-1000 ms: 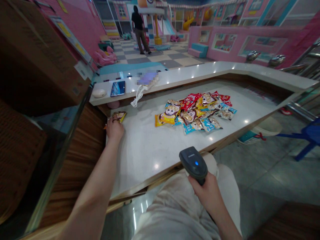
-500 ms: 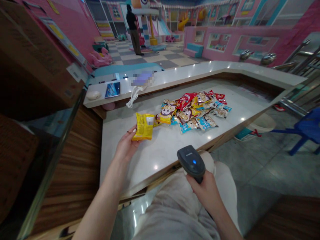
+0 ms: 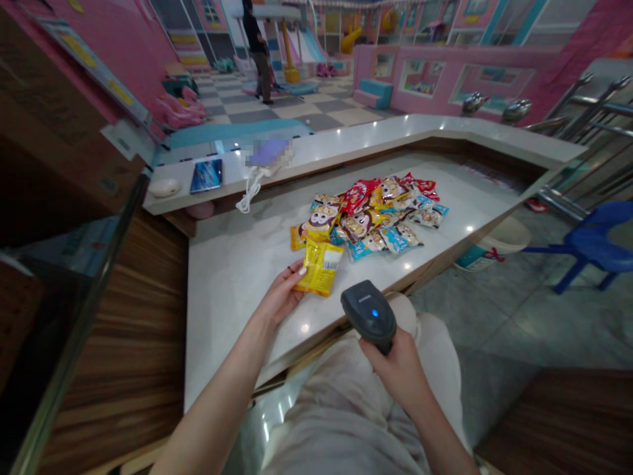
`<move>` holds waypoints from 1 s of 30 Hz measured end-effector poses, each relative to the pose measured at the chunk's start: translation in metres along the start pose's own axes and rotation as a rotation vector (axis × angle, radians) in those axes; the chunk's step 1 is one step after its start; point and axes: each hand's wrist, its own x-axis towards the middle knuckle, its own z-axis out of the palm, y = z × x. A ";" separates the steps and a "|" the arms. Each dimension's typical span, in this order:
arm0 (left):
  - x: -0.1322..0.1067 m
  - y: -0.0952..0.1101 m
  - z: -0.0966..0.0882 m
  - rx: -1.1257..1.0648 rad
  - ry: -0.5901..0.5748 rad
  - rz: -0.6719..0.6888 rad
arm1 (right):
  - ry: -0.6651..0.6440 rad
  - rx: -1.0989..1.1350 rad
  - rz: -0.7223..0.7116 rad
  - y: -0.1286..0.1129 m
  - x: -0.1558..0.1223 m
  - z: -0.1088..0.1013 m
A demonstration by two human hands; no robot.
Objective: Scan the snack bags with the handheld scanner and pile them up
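holding: l hand (image 3: 280, 295) narrow, closed on a yellow snack pkt (image 3: 320, 267); r hand (image 3: 395, 369) wrapped round a black handheld barcode scanner (image 3: 368, 315), blue led (image 3: 374, 313) lit
pkt spot: over the white counter top (image 3: 237, 297), just beside near edge of heap; can't tell if it touches the surface
barcode: white barcode patch (image 3: 332, 258) on pkt faces up, not lined up w/ scanner
so far: we see one pkt apart from heap, in l hand
in heap: heap of snack pkts (image 3: 368, 218) lies mid-counter, mixed red, yellow, blue & white wrappers w/ monkey faces
hidden: lower pkts covered by upper ones, so no exact count; underside of held pkt & part of l hand's grip out of sight; can't tell if scanner has read anything
hard to read: pkt text too small; purple item (image 3: 267, 152) on raised ledge is pixelated
near: tablet or phone (image 3: 206, 176), white cable (image 3: 250, 188) & white round object (image 3: 163, 188) on ledge; cardboard box (image 3: 59, 112) cut off at left; blue plastic chair (image 3: 588, 241) on floor at right, cut off by frame edge
far: another person (image 3: 260, 49) stands in play area, upper body cut off at top
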 end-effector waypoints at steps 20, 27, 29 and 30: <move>0.000 -0.003 0.000 0.048 0.032 0.018 | 0.007 0.005 -0.042 -0.001 0.000 0.004; 0.001 -0.002 0.000 0.046 0.054 -0.004 | 0.008 0.005 -0.047 0.000 0.001 0.004; 0.000 -0.002 0.001 0.050 0.059 0.005 | 0.001 -0.001 -0.047 -0.001 0.000 0.004; 0.000 -0.002 0.002 0.050 0.063 0.013 | -0.004 -0.003 -0.048 -0.002 0.000 0.004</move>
